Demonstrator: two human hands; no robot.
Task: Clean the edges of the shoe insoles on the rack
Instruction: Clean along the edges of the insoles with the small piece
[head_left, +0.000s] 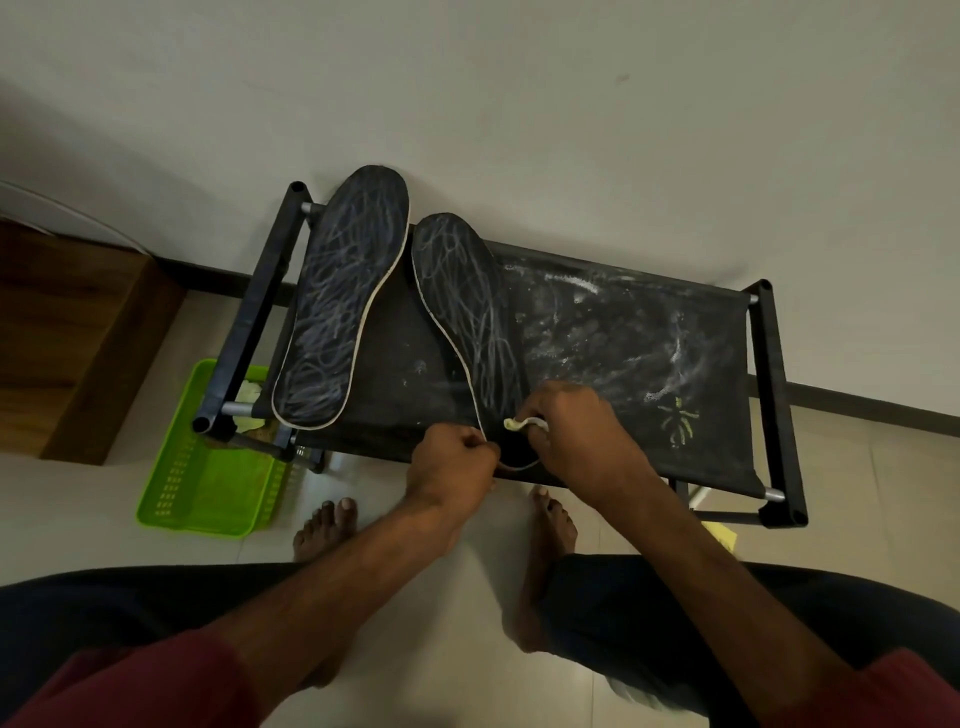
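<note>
Two black insoles with chalky scribbles and pale edges lie on the black fabric rack (649, 332). The left insole (340, 301) rests untouched at the rack's left end. The right insole (467, 306) runs toward me. My left hand (449, 460) pinches its heel edge at the rack's front. My right hand (576, 431) holds a small pale cloth (522, 423) against the heel's right edge. The heel end is partly hidden by both hands.
White powder smears and a yellow-green mark (678, 426) cover the rack's fabric on the right. A green plastic basket (208, 499) sits on the floor at the left, beside a wooden cabinet (67, 338). My bare feet stand in front of the rack, which is against the wall.
</note>
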